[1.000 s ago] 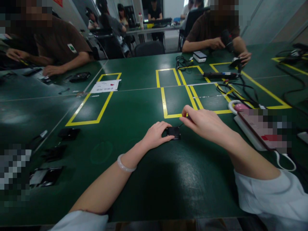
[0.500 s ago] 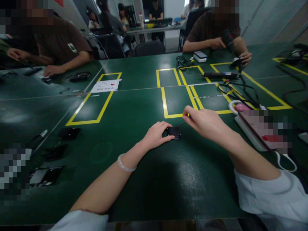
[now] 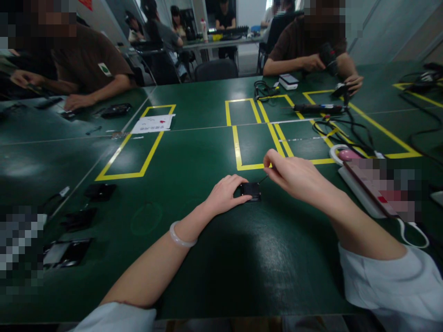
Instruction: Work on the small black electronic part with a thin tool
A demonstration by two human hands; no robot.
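A small black rectangular part lies on the green table, with shiny dots at its corners. My left hand grips it from the left, thumb along the near side and fingers at the far side. Pinched in my right hand is a thin dark rod-like tool, perhaps a hex key. It slants down so that its lower end meets the part's far right corner. My fingers hide the tool's upper end.
Black parts lie at the left. A white power strip and cables occupy the right. A black pen-shaped electric screwdriver rests beyond my right hand. Across the table, one co-worker's hand holds a drill; another sits at left.
My right hand's curled fingers have shifted very slightly. My left hand and the black part stay in place.
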